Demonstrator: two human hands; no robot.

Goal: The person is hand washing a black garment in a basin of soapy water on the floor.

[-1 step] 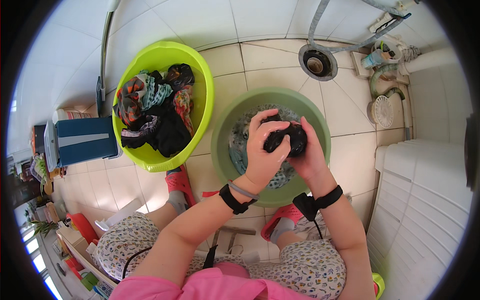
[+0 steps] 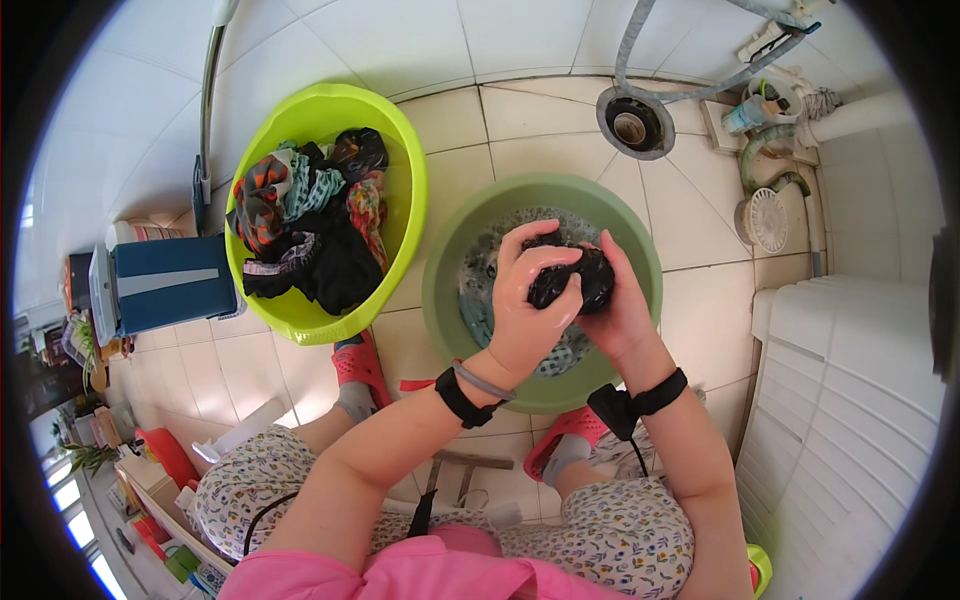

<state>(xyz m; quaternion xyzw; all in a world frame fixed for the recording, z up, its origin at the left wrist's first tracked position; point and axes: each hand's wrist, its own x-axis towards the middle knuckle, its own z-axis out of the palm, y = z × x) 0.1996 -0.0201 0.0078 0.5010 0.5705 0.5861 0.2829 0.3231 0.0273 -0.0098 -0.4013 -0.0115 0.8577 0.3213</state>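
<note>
Between my two hands is a bunched, wet black cloth [image 2: 598,282], held above a round green basin [image 2: 440,280]. My left hand [image 2: 528,310] curls its fingers and thumb around the cloth's left side. From the right, my right hand [image 2: 622,312] closes on the other side, with most of its fingers hidden behind the cloth. Sudsy water fills the basin, and a blue-green checked cloth [image 2: 558,360] lies in it below my hands. Both wrists wear black straps.
A yellow-green tub [image 2: 408,240] of dark and patterned clothes stands to the left, beside a blue box [image 2: 170,270]. A floor drain [image 2: 632,128] with a grey hose [image 2: 628,60] is at the far right. A white ribbed panel [image 2: 830,400] stands on the right.
</note>
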